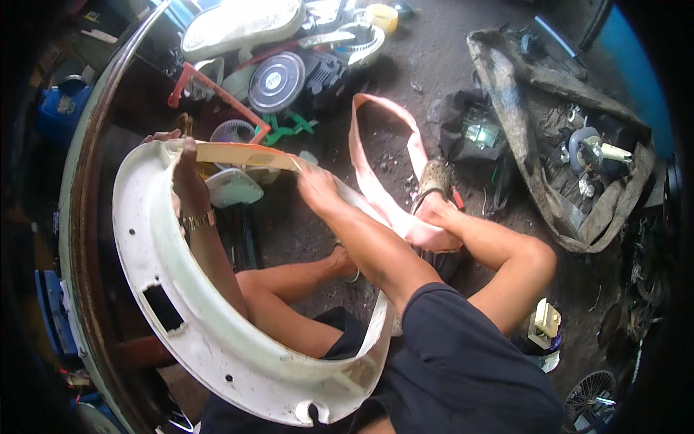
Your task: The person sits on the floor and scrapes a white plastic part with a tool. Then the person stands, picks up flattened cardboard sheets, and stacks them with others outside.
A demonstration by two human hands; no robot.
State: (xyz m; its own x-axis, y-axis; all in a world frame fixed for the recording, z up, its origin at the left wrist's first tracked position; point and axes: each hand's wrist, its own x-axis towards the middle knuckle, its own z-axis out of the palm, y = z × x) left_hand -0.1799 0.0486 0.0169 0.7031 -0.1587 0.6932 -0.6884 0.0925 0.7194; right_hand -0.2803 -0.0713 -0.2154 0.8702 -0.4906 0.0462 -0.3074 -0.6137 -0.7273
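Note:
A large curved white plastic panel (173,271), with a rectangular cut-out and small holes, lies tilted across my lap. My left hand (186,165), with a watch at the wrist, is closed around its upper end. From there a long flat strip (246,154), orange between my hands and pale pink farther on, runs to the right. My right hand (315,186) is closed on this strip. Beyond it, the strip continues down to my right foot in a clog (434,178) and loops up and back on the ground. Whether strip and panel are joined is hidden by my left hand.
Plastic scrap lies ahead, including a white oval piece (242,27), a round dark disc (277,82) and a red frame (224,101). An open sack (506,94) with scrap lies at the right. A curved brown edge (90,166) runs along the left.

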